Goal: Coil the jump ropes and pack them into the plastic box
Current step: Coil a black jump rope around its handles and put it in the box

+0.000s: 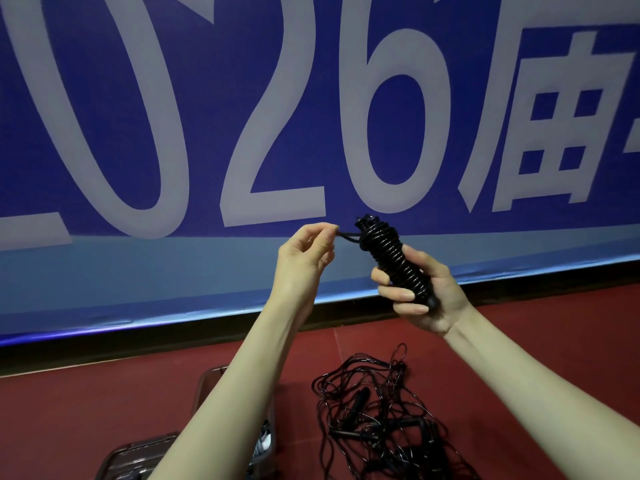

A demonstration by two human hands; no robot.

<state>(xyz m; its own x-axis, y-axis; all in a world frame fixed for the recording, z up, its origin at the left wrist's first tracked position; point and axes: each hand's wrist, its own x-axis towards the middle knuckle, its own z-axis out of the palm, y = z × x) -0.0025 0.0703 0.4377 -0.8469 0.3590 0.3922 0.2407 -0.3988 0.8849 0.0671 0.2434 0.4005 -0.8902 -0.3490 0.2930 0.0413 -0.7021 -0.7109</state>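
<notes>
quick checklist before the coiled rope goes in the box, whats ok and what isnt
1. Bundle held firmly: ok. The right hand grips the lower part of the coiled rope.
2. Loose end under control: ok. The left hand pinches the rope end beside the top of the coil.
3. End tucked or tied off: not ok, it still sticks out sideways.
4. Box within reach: ok, the box sits on the floor below the left forearm.
5. Room inside the box: cannot tell, the arm hides most of it.
6. All ropes coiled: not ok, a tangled pile lies on the floor.
</notes>
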